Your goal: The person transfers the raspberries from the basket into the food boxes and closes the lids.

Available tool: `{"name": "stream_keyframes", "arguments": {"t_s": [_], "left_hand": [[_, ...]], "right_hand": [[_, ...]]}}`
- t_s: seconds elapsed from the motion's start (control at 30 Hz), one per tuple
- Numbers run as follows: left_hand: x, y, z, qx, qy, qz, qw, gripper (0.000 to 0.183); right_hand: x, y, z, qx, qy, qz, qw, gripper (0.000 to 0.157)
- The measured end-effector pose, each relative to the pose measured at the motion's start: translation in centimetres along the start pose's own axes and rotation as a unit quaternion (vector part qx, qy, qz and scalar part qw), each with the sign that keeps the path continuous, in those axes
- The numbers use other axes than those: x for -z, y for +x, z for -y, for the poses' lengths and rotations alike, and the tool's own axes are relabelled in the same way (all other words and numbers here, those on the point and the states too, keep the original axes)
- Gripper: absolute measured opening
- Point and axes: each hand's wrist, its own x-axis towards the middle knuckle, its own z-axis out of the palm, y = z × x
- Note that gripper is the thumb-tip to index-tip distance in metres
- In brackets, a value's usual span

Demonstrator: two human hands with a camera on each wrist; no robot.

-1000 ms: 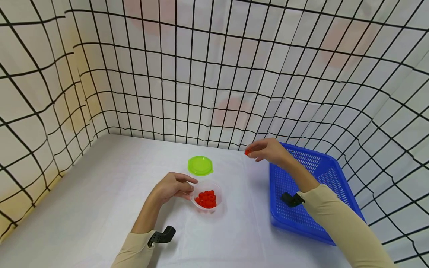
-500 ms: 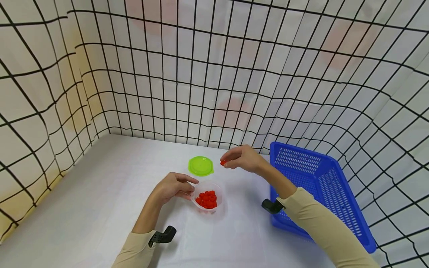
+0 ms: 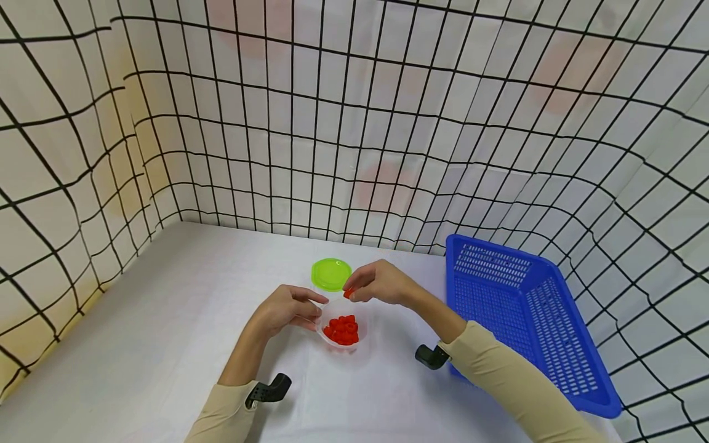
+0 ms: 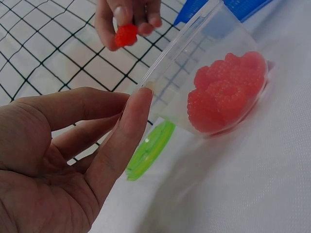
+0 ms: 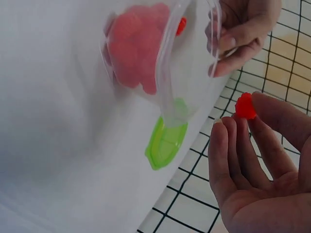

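A clear plastic tub (image 3: 362, 312) with several red raspberries (image 3: 341, 330) inside stands on the white tabletop. My left hand (image 3: 289, 311) pinches the tub's left rim between thumb and fingers, as the left wrist view shows up close. Over the tub's far edge, my right hand (image 3: 382, 283) pinches a single raspberry (image 5: 245, 106) between thumb and fingertip. That raspberry (image 4: 126, 35) hangs above the rim in the left wrist view. A green lid (image 3: 330, 274) lies flat just behind the tub, partly overlapped by my right fingertips in the head view.
To the right stands a blue perforated plastic basket (image 3: 487, 301), my right forearm crossing its near left corner. Black wire mesh (image 3: 332, 141) over white sheeting walls off the back and both sides of the table (image 3: 166, 332).
My right hand has travelled left from above the blue basket to the tub's far rim, carrying the raspberry. The basket shifted slightly. My left hand keeps its hold on the tub.
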Motion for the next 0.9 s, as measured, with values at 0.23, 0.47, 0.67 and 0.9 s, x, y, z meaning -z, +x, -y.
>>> {"name": "stream_keyframes", "arguments": {"t_s": [0.23, 0.47, 0.67, 0.9], "left_hand": [[-0.1, 0.1, 0.1, 0.000, 0.002, 0.000, 1.0000, 0.031], [-0.1, 0.3, 0.1, -0.001, -0.002, 0.006, 1.0000, 0.032], [0.0, 0.2, 0.1, -0.003, 0.001, 0.004, 1.0000, 0.033], [0.0, 0.1, 0.1, -0.002, 0.001, 0.004, 1.0000, 0.034]], "right_hand": [[-1.7, 0.1, -0.5, -0.024, 0.008, 0.037, 0.999, 0.019], [-2.2, 0.1, -1.0, -0.036, 0.013, 0.034, 0.999, 0.016], [-2.4, 0.1, -1.2, -0.035, 0.020, 0.038, 0.998, 0.016], [-2.6, 0.0, -1.5, -0.030, 0.027, 0.042, 0.998, 0.016]]}}
